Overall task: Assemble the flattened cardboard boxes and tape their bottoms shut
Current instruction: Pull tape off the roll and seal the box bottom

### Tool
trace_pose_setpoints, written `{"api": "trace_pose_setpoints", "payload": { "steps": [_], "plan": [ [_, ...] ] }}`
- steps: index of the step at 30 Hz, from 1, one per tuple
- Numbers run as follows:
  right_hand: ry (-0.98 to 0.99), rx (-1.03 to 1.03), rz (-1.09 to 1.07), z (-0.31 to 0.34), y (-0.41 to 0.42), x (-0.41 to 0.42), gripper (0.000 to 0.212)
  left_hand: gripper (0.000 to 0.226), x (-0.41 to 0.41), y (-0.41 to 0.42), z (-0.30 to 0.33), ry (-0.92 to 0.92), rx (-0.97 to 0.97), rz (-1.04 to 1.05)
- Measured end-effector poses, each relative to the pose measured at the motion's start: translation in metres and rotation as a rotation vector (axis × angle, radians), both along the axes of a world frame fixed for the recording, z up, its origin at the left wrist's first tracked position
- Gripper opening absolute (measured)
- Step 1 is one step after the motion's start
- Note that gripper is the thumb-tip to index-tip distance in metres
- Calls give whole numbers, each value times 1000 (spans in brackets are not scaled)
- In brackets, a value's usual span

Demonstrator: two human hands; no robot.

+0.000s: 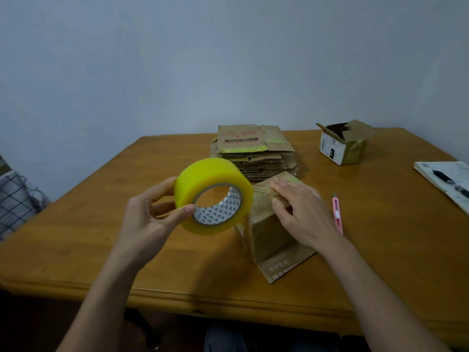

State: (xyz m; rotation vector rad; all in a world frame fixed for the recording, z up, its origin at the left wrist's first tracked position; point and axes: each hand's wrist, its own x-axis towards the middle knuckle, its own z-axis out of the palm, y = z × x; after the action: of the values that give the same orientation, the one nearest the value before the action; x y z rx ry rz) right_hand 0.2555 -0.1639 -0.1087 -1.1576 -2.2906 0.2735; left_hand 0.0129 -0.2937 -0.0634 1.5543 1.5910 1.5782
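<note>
A small brown cardboard box [269, 237] stands upside down near the table's front, its top flaps splayed flat on the wood. My right hand [302, 212] lies flat on its upturned bottom, fingers straight, pressing on the clear tape there. My left hand [152, 217] holds a yellow tape roll [213, 196] in the air just left of the box, thumb on the near rim and fingers behind. A strip of tape runs from the roll to the box. Behind it lies a stack of flattened boxes [253, 151].
A pink utility knife [337, 214] lies just right of the box. An assembled open box [344, 144] stands at the back right. A notebook with a black pen [449, 184] sits at the right edge. The wooden table [101, 250] ends at a wall behind.
</note>
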Motion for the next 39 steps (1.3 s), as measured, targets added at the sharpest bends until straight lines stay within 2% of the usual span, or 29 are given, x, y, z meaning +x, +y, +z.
{"api": "trace_pose_setpoints", "payload": {
  "steps": [3,5,7,13,16,22,26,28,31,34,36,39],
  "plan": [
    [-109,-15,72,5,-11,-2,94,53,1,-2,-2,20,9,23],
    [-226,18,41,5,-16,-6,112,52,1,-1,-4,23,20,37],
    [-272,63,-19,1,-16,-10,117,52,3,1,-4,20,28,44],
    [-267,69,-92,0,-3,-16,109,62,-1,11,-4,67,-27,61],
    [-266,66,-112,0,5,-15,105,57,-7,3,-14,87,-81,77],
    [-284,95,-87,-5,9,-21,91,53,-3,-2,-39,3,-154,82],
    [-173,98,3,-10,5,-23,74,44,-10,6,-51,54,-350,-27],
    [-145,81,21,-9,6,-21,76,50,-9,8,-52,78,-443,-85],
    [-11,44,34,-7,7,-22,75,64,-1,20,-37,60,-371,-42],
    [135,17,-47,-8,4,-34,72,42,15,42,-17,156,-333,13],
    [156,35,-111,-11,4,-41,65,30,26,59,-8,289,-421,6],
    [141,39,-132,-15,8,-43,58,28,32,72,-2,280,-559,-47]
  ]
}}
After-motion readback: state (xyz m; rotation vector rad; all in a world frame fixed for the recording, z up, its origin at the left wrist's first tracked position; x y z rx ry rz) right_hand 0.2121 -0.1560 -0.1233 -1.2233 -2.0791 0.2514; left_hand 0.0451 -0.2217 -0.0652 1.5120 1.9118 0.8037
